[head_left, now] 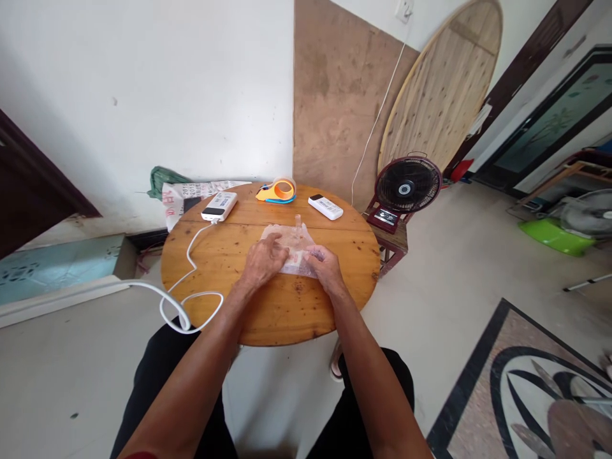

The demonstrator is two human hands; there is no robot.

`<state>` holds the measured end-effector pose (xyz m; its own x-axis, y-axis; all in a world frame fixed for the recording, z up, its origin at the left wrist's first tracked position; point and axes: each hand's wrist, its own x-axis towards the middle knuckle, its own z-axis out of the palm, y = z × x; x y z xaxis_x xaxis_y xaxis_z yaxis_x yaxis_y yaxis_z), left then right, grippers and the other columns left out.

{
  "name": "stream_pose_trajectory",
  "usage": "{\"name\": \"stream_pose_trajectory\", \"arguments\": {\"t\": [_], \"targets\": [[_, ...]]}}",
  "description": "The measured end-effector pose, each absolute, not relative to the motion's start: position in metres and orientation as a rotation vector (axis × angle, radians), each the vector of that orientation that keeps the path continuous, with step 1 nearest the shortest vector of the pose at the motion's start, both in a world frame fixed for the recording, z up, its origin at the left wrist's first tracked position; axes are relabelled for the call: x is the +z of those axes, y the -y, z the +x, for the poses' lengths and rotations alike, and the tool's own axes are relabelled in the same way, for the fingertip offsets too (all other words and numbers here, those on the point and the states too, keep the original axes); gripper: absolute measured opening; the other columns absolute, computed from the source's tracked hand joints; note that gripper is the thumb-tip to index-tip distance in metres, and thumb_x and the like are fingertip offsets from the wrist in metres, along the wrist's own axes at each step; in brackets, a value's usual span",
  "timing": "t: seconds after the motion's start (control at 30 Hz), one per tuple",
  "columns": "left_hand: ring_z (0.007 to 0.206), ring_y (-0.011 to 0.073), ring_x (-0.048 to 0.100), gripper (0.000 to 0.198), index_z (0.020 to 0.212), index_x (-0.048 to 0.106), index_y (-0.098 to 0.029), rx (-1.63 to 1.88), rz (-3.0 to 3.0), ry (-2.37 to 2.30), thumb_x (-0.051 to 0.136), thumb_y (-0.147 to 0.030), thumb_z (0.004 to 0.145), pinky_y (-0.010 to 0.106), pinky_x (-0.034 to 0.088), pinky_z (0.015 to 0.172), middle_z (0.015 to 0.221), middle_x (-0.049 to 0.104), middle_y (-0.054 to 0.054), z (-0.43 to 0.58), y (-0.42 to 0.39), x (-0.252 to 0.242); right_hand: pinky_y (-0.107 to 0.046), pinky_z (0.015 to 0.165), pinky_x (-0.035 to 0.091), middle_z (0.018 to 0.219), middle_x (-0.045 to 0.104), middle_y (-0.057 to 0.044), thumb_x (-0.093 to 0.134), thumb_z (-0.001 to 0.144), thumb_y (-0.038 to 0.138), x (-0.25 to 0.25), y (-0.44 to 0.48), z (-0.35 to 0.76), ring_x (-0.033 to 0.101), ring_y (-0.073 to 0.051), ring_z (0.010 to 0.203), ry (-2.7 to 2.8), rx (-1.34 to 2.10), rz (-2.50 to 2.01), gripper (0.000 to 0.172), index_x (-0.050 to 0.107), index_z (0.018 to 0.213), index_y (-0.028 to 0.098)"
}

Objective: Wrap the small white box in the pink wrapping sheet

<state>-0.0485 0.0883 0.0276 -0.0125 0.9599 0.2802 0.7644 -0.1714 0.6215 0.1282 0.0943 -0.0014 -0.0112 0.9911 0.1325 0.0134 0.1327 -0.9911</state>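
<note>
A crinkled piece of clear plastic wrapping lies flat on the round wooden table; whether it is a bag or a sheet, I cannot tell. A small see-through strip sticks up at its far edge. My left hand rests on the wrapping's left side, its fingers apart and pressing down. At the right edge, my right hand has its thumb and fingers closed on the plastic. Beyond the wrapping stands an orange and blue tape dispenser.
A white power bank with a white cable sits at the table's left, the cable looping off the edge. Another white power bank lies at the right. A dark fan stands on a stool beside the table.
</note>
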Motion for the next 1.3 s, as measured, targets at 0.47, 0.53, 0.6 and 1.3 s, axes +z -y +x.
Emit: {"name": "stream_pose_trajectory", "arguments": {"t": [0.47, 0.53, 0.6, 1.3], "targets": [[0.066, 0.0131, 0.054, 0.023, 0.086, 0.066, -0.016, 1.081, 1.771, -1.515, 0.055, -0.033, 0.075, 0.023, 0.041, 0.060, 0.073, 0.064, 0.000, -0.049, -0.096, 0.007, -0.025, 0.061, 0.045, 0.076, 0.066, 0.000, 0.066, 0.069, 0.034, 0.002, -0.092, 0.126, 0.056, -0.014, 0.065, 1.276, 1.061, -1.155, 0.024, 0.066, 0.086, 0.017], [0.064, 0.0123, 0.053, 0.022, 0.087, 0.065, -0.016, 1.104, 1.752, -1.514, 0.056, -0.032, 0.075, 0.022, 0.040, 0.059, 0.072, 0.063, -0.001, -0.050, -0.097, 0.005, -0.025, 0.060, 0.045, 0.074, 0.065, 0.000, 0.066, 0.068, 0.034, 0.002, -0.092, 0.126, 0.055, -0.013, 0.063, 1.270, 1.074, -1.169, 0.026, 0.066, 0.087, 0.017], [0.063, 0.0117, 0.052, 0.020, 0.085, 0.064, -0.016, 1.120, 1.746, -1.501, 0.055, -0.031, 0.076, 0.022, 0.039, 0.058, 0.072, 0.063, -0.001, -0.049, -0.097, 0.004, -0.025, 0.060, 0.045, 0.076, 0.066, 0.000, 0.067, 0.068, 0.035, 0.001, -0.092, 0.127, 0.055, -0.014, 0.064, 1.277, 1.083, -1.168, 0.029, 0.065, 0.091, 0.017], [0.053, 0.0090, 0.043, 0.010, 0.066, 0.055, -0.017, 1.128, 1.657, -1.398, 0.053, -0.027, 0.066, 0.019, 0.032, 0.049, 0.058, 0.052, -0.004, -0.051, -0.092, 0.003, -0.028, 0.066, 0.047, 0.076, 0.068, -0.002, 0.065, 0.069, 0.033, -0.009, -0.097, 0.131, 0.060, -0.017, 0.068, 1.414, 0.959, -1.232, 0.021, 0.067, 0.084, 0.018]]}}
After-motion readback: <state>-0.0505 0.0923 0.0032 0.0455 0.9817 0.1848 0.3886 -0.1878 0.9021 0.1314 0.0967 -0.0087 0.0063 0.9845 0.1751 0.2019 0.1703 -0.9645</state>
